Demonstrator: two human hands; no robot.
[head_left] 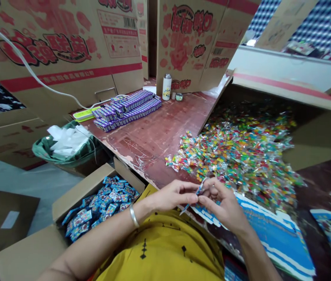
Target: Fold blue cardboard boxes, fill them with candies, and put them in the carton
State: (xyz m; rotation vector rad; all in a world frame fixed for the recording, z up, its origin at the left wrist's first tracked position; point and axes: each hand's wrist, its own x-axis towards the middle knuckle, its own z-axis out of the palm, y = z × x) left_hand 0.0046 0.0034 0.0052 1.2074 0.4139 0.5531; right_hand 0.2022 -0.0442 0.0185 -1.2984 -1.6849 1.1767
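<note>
My left hand (172,196) and my right hand (224,203) meet close in front of my body. Between them is a thin blue and white packet (199,190), seen nearly edge-on, pinched by the fingertips of both hands. What is inside it, if anything, cannot be seen. Beneath and beyond my right hand lies a spread stack of flat blue and white bags (273,234). Just past my fingers, a heap of small clear packets of colourful candy (238,160) spills from a tipped carton onto the table.
Left of my body, an open carton (79,189) holds many blue packets (103,205). Purple boxes (133,111) stand in rows on the red-brown table (165,132) near a white bottle (167,87). A green-lined bin (43,150) sits beside the table; large cartons (121,47) rise behind.
</note>
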